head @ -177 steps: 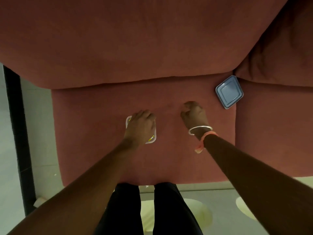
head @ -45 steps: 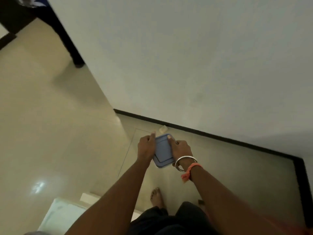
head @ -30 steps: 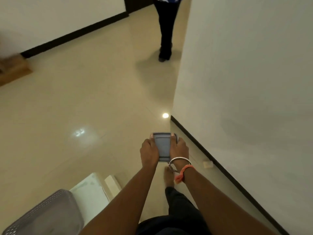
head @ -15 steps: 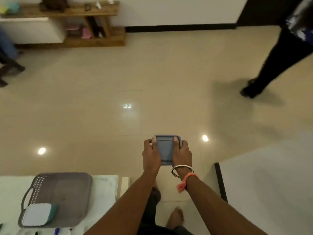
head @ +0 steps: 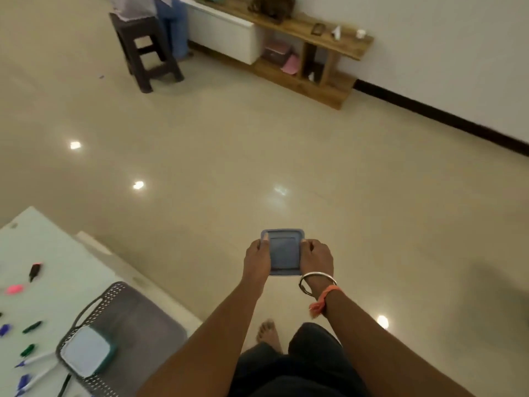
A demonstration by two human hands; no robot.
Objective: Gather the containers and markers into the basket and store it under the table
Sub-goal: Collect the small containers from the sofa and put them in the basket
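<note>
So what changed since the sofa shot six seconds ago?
The blue-lidded container lay alone on the sofa; now the left hand and right hand grip its sides, carrying it over the floor. The person has turned toward the table with the grey basket. Unchanged over the last half second: the two-handed grip, and the teal container in the basket.

both hands [head: 257, 260] gripping blue-lidded container [head: 283, 252], markers [head: 33, 272] seemingly on table [head: 43, 245]
</note>
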